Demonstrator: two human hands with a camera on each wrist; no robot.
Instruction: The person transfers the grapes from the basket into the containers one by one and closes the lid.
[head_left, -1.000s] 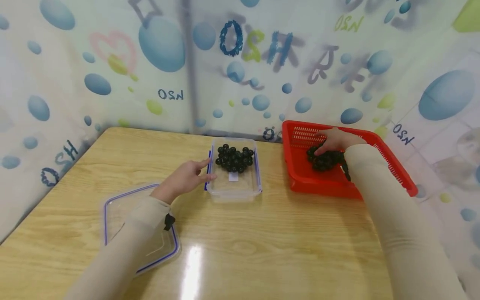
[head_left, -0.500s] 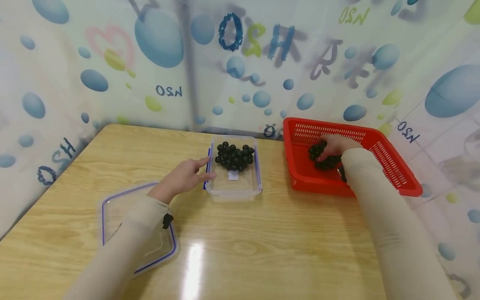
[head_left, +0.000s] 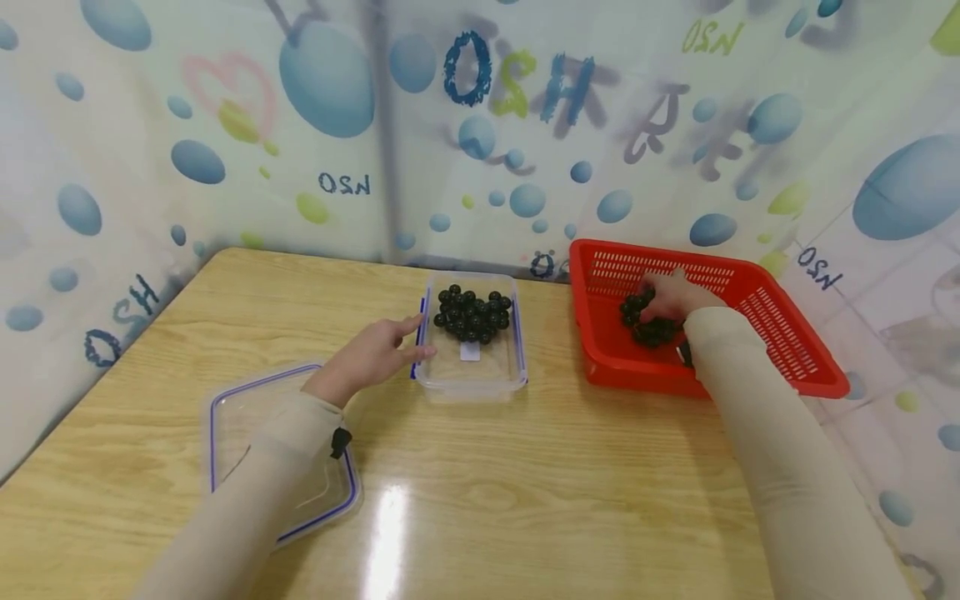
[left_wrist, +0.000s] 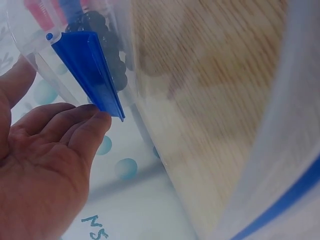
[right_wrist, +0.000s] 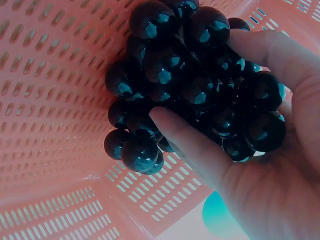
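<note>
In the head view my left hand (head_left: 371, 354) is at the left side of a clear plastic food container (head_left: 480, 386), its fingers and thumb extended. In the left wrist view these fingers touch the container's blue latch (left_wrist: 90, 72). A bunch of dark grapes (head_left: 472, 317) lies in the container's back half. My right hand (head_left: 675, 296) reaches into a red plastic basket (head_left: 637, 377) and grips another bunch of dark grapes (right_wrist: 165, 65). The right wrist view has its thumb (right_wrist: 195, 142) pressed across this bunch, fingers on the far side, partly hidden behind grapes.
The container's clear lid (head_left: 212, 442) with a blue seal lies at the left of the wooden table (head_left: 525, 500), partly under my left forearm. A patterned curtain (head_left: 420, 150) hangs behind the table's back edge. The basket's slotted walls rise around my right hand.
My right hand has sunk lower into the basket, and its fingers have settled around the bunch of grapes. The left hand stays at the container's side.
</note>
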